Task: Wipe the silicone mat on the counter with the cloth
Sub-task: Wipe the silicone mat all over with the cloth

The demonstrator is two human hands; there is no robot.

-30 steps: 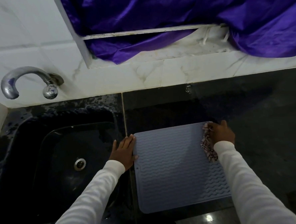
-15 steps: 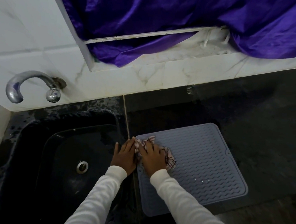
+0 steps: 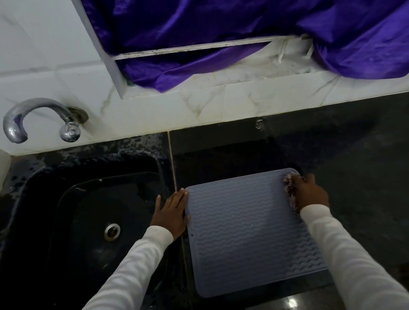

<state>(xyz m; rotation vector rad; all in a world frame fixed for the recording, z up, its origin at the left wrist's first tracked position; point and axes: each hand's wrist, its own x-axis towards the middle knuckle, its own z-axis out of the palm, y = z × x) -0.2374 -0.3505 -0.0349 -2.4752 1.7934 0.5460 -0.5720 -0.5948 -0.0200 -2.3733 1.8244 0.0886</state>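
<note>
Low and right of centre in the frame, the silicone mat (image 3: 249, 233) lies flat on the dark counter (image 3: 368, 180), and my left hand (image 3: 171, 214) rests open with fingers together against its left edge beside the sink (image 3: 83, 222). At the mat's upper right corner my right hand (image 3: 307, 193) is clamped on the bunched cloth (image 3: 290, 190), pressing it down. If my left hand eases off, I judge the mat could skid with a stroke, or the cloth could run off onto the counter.

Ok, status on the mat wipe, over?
Left hand flat, bracing silicone mat at its sink-side edge. Right hand pressing cloth at far right corner. Nothing obstructing.
</note>
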